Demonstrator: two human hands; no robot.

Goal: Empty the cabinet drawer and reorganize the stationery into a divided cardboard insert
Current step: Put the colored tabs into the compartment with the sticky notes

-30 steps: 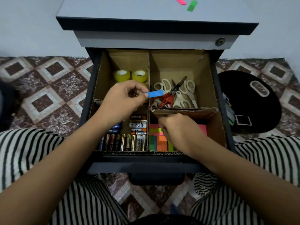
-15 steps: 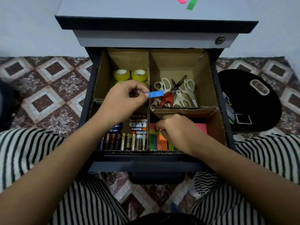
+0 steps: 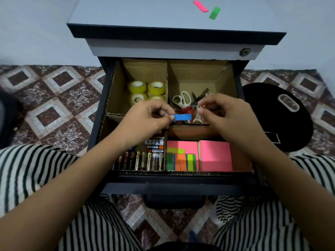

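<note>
Where the blue strip (image 3: 182,117) sits: in the air over the middle of the cardboard insert (image 3: 116,91), just above the cross of its dividers.
Strip axis: long axis level, from 9 to 3 o'clock; the free end points to 3 o'clock.
Strip look: a small flat rectangle of plain bright blue, with straight edges and square corners.
Left hand (image 3: 150,120): thumb and forefinger pinch the strip's 9 o'clock end; the other fingers are curled under.
Right hand (image 3: 226,115): fingers curled, thumb and forefinger tips drawn together just past the strip's free end, at about 2 o'clock from it; whether they pinch anything cannot be told.
Insert, 11 o'clock compartment: yellowish tape rolls (image 3: 137,86).
Insert, 1 o'clock compartment: scissors (image 3: 183,98), partly behind the hands.
Insert, 7 o'clock compartment: batteries (image 3: 143,160) packed side by side.
Insert, 5 o'clock compartment: pink note pads (image 3: 214,154) and a block of coloured flags (image 3: 181,160).
Drawer (image 3: 181,185): pulled out, holding the insert.
Cabinet top (image 3: 145,13): a pink strip (image 3: 200,5) and a green strip (image 3: 214,13) lie at 12 o'clock.
</note>
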